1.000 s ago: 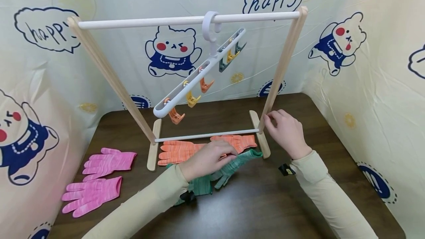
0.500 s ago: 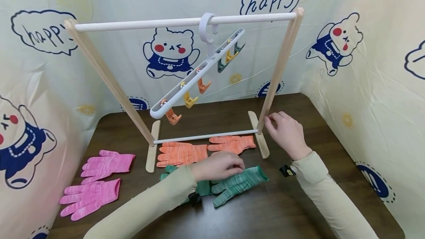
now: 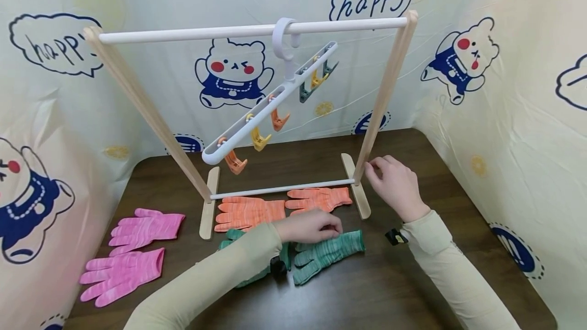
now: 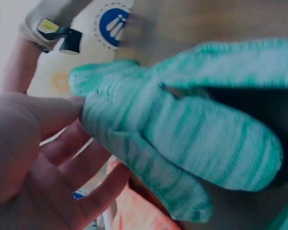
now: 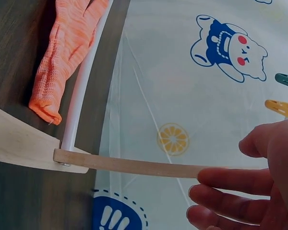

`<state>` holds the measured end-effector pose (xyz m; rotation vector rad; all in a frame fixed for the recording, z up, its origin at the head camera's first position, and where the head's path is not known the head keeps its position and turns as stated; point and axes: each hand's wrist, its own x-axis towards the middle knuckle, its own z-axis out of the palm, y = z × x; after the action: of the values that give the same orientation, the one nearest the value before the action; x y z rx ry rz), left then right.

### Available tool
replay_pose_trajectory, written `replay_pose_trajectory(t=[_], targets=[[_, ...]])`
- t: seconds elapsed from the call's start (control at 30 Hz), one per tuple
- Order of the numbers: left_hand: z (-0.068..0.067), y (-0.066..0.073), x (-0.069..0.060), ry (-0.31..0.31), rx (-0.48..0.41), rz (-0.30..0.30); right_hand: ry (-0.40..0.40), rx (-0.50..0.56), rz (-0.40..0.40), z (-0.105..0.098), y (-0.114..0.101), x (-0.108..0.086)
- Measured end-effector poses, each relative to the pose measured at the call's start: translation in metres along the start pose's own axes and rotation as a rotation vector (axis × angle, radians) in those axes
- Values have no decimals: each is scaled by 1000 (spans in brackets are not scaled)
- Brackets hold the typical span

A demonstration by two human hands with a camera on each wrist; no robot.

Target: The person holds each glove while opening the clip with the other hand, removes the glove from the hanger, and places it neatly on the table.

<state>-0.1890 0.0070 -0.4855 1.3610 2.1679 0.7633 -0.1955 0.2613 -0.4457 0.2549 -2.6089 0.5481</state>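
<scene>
My left hand [image 3: 312, 225] is over the right-hand green glove [image 3: 332, 256], which lies on the table. In the left wrist view the thumb and a finger pinch the edge of this glove [image 4: 182, 134], while the other fingers spread loosely below. A second green glove [image 3: 234, 238] lies to its left, partly hidden under my left forearm. My right hand [image 3: 394, 185] is beside the stand's right wooden post [image 3: 382, 101]. In the right wrist view its fingertips touch the post [image 5: 144, 166], with thumb and fingers apart and nothing held.
Two orange gloves [image 3: 249, 211] lie along the stand's white lower bar [image 3: 279, 189]. Two pink gloves [image 3: 147, 228] lie at the table's left. From the white top bar [image 3: 206, 33] hangs a white clip hanger [image 3: 270, 103], slanting, with several orange, yellow and dark green clips.
The right-hand green glove, earlier raised by its cuff, now lies flatter and nearer the front. My left hand has shifted to the right. My right hand stays at the post.
</scene>
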Motion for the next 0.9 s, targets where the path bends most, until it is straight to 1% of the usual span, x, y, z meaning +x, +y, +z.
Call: replay_pose_trajectory(t=[0.03,0.1,0.17,0.2,0.4,0.57,0.6,0.67,0.77,0.83,0.9], targets=[[0,-1,0,-22,-34,0,0,-1,0,0,0,0],[0,-2,-1,-51,-72,-3,0,-4,1,1,1,-1],[1,-3,-1,-59,-82,-13,-3,-3,6,1,2,-1],[1,-4,-1,-53,-65,-18,-5,-2,8,1,2,-1],[11,-5,1,43,175,-37,-20,12,7,1,1,-3],[14,-7,0,138,262,-55,-16,7,-1,1,1,-3],[14,-7,-1,152,290,-51,-16,7,0,1,1,-3],[14,-5,-1,158,357,-36,-19,8,5,2,1,-3],[16,1,-4,119,462,4,-33,11,16,1,1,-4],[19,5,-5,65,521,28,-41,14,20,1,1,-4],[22,8,-6,6,559,44,-46,16,23,1,2,-4]])
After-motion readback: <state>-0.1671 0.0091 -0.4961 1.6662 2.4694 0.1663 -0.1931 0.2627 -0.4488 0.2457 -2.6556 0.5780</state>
